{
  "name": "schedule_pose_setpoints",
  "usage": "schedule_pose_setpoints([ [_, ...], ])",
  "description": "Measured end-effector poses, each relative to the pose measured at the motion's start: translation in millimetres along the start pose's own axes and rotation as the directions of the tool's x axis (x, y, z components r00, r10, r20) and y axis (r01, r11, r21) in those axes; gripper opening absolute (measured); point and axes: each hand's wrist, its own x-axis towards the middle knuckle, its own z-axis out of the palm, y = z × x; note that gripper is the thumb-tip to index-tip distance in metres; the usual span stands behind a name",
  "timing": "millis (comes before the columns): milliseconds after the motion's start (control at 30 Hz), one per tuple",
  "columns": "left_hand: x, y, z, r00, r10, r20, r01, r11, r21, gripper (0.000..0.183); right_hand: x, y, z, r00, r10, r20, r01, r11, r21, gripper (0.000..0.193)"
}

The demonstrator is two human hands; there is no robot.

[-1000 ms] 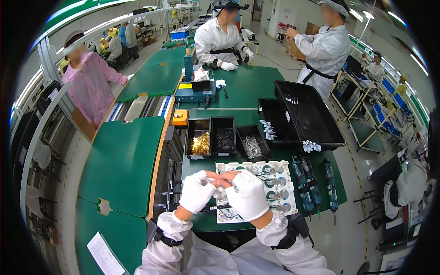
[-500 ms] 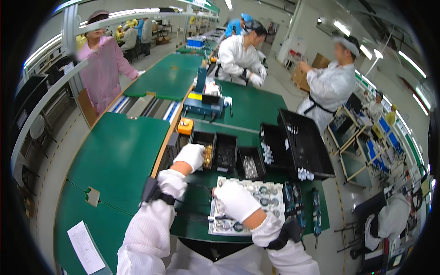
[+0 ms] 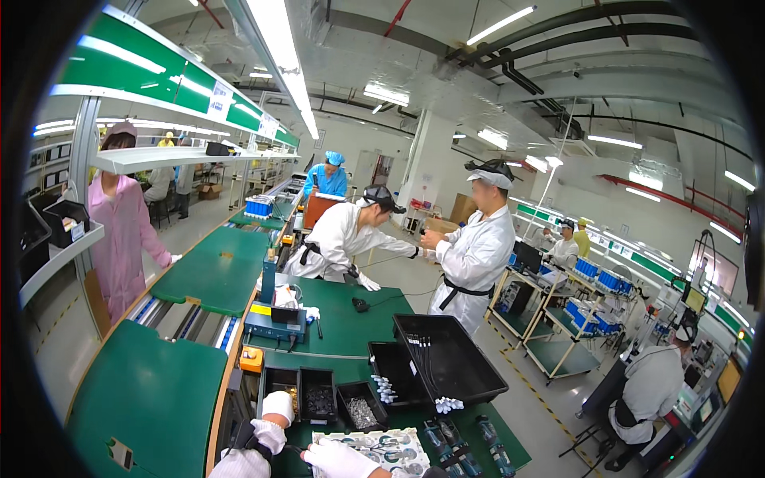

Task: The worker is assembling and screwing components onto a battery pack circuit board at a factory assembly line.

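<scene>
My white-gloved left hand (image 3: 279, 405) is at the near left black bin, which holds brass-coloured small parts (image 3: 294, 394); its fingers are hard to make out. My right hand (image 3: 341, 460), also gloved, is closed over the left side of a white tray (image 3: 410, 454) with round recesses and grey parts. A thin dark piece (image 3: 295, 449) shows at its fingertips, too small to name. Beside the brass parts stand a bin of small black parts (image 3: 319, 396) and a bin of silver screw-like parts (image 3: 362, 413).
Dark-teal cylindrical tools (image 3: 496, 446) lie right of the tray. Behind them is a large black tray (image 3: 454, 358) with dark cables. An orange-yellow box (image 3: 252, 359) and a blue device (image 3: 275, 325) stand further back. Two people in white (image 3: 478, 255) are across the table.
My view has tilted upward, so hands and tray sit lower in the picture. My left hand stays at the brass parts' bin. One person in white now reaches an arm toward the other.
</scene>
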Motion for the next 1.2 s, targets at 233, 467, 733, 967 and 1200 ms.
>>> schedule_pose_setpoints([
  [233, 10, 8, -7, 0.999, 0.029, 0.015, -0.029, 0.999, 0.018, 0.020, -9, 37, 53, 0.993, 0.004, 0.121, 0.018, 0.983, -0.183, 0.021],
  [467, 4, 3, -10, 0.998, -0.070, 0.011, 0.069, 0.997, 0.016, 0.020, 18, -7, 2, 0.916, 0.362, 0.173, -0.379, 0.922, 0.078, 0.026],
  [733, -10, 6, -26, 0.990, -0.139, -0.029, 0.136, 0.987, -0.083, 0.021, 14, -8, 0, 0.979, 0.110, 0.171, -0.105, 0.994, -0.039, 0.027],
  [967, -13, 10, -25, 0.986, -0.129, -0.107, 0.121, 0.989, -0.083, 0.014, 10, -9, 6, 0.976, 0.077, 0.204, -0.057, 0.993, -0.102, 0.029],
  [1200, -17, 1, -37, 0.991, -0.042, -0.128, 0.018, 0.983, -0.185, 0.012, 23, 2, -23, 0.943, 0.320, 0.092, -0.316, 0.947, -0.053, 0.024],
])
